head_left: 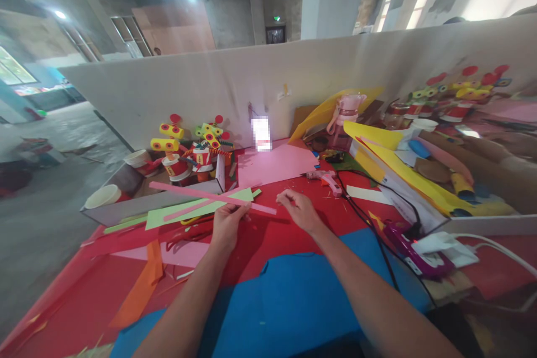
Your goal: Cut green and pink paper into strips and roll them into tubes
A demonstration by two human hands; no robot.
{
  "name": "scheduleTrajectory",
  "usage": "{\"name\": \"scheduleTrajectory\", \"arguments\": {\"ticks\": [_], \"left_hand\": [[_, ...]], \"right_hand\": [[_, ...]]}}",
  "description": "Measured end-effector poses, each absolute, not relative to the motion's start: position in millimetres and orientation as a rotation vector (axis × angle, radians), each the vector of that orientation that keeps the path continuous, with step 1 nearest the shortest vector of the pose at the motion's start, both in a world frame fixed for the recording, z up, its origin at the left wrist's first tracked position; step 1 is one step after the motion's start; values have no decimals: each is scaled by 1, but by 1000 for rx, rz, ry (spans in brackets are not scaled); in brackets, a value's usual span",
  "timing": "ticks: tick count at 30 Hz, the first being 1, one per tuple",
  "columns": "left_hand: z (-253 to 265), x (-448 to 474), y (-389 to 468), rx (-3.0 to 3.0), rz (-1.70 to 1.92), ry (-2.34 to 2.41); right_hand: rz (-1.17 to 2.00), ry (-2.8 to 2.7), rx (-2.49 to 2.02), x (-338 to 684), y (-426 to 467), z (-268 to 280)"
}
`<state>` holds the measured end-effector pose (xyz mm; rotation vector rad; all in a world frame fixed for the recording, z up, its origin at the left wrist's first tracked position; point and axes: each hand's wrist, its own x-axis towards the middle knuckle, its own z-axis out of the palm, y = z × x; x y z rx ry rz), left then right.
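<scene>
My left hand (229,226) pinches a long pink paper strip (180,189), whose short end sticks out to the right past my fingertips. A second pink strip (184,212) crosses it over a sheet of light green paper (157,220); whether my left hand also holds this one, I cannot tell. Just right of the strip's end, apart from it, is my right hand (300,210), its fingers curled and tips together. Anything between those tips is too small to make out. Under my left wrist lie scissors (191,236), partly hidden, and pink paper (184,253).
A pink glue gun (325,180) with a black cable lies behind my right hand. Paper-cup figures (175,165) stand in a box at the left. Blue sheets (293,285) cover the front. At the right are a purple power strip (419,251) and a box of scraps (482,226).
</scene>
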<state>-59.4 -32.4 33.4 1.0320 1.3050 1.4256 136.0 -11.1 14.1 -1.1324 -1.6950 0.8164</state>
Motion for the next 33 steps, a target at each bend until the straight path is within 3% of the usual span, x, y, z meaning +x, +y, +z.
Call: {"name": "scheduleTrajectory", "arguments": {"ticks": [7, 16, 23, 33], "left_hand": [[25, -39, -39, 1118, 1322, 1289], [29, -59, -31, 1029, 1486, 1215], [23, -42, -39, 1235, 1283, 1237], [33, -66, -28, 1071, 1392, 1201]], "right_hand": [[782, -1888, -1054, 114, -27, 19], [1090, -1848, -1092, 129, -18, 16], [804, -2031, -964, 126, -21, 19], [1019, -2001, -986, 137, -26, 30]]}}
